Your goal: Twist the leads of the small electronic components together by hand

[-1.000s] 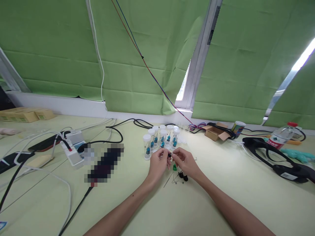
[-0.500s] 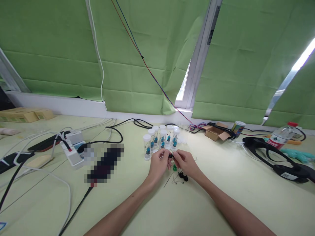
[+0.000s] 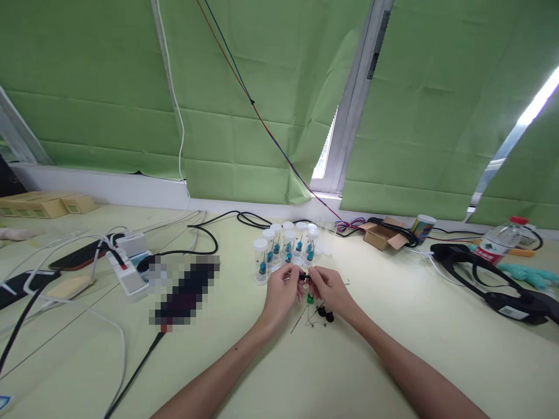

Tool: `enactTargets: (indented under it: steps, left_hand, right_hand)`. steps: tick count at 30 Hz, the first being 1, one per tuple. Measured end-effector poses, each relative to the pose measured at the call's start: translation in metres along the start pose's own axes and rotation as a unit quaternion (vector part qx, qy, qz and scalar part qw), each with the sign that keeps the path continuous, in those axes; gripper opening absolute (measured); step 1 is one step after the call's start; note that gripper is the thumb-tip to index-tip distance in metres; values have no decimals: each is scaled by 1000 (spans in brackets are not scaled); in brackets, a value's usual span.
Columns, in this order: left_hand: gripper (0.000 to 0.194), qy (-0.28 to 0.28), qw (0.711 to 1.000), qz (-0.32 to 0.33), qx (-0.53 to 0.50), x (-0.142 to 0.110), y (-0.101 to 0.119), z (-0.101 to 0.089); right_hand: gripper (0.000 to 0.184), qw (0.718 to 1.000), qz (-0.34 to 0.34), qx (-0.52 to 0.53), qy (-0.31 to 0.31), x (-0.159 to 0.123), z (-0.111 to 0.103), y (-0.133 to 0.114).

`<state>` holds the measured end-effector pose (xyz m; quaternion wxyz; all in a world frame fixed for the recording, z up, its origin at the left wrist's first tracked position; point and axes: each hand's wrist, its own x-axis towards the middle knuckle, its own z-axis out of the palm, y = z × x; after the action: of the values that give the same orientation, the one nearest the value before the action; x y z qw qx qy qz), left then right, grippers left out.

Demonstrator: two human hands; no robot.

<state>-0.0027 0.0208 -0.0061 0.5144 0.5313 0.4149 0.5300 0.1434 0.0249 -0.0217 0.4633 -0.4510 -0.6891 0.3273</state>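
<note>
Fingertips of my left hand (image 3: 283, 286) and my right hand (image 3: 328, 287) meet around a small black part (image 3: 304, 277), both closed in a pinch. Its exact kind is too small to make out. Just below the hands, a small green piece (image 3: 310, 298) lies on the table, partly covered by fingers. Two round black pieces (image 3: 325, 314) rest by my right wrist, beside thin bent metal wires (image 3: 311, 319). Behind my hands stand several clear tubes with white caps (image 3: 261, 261), each with blue pieces and thin wires inside.
A power strip (image 3: 131, 273) with tangled cables lies to the left, near a blurred dark device (image 3: 187, 294). An open cardboard box (image 3: 381, 234) and a can (image 3: 423, 228) stand at the back. On the right are a black headset (image 3: 493, 291) and a plastic bottle (image 3: 498, 243).
My fingers have shifted very slightly around the black part. Everything else looks the same.
</note>
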Motion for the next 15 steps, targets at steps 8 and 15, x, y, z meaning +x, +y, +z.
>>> enactTargets:
  steps: [8,15]
  left_hand:
    - [28,17,1000,8,-4,2,-4,-2]
    - [27,13,1000,3,-1,1,-3,-1]
  right_hand:
    - [29,999,-18,31,15,-1,-3,-5]
    - [21,998,-45,33,8,-4,-3,-7]
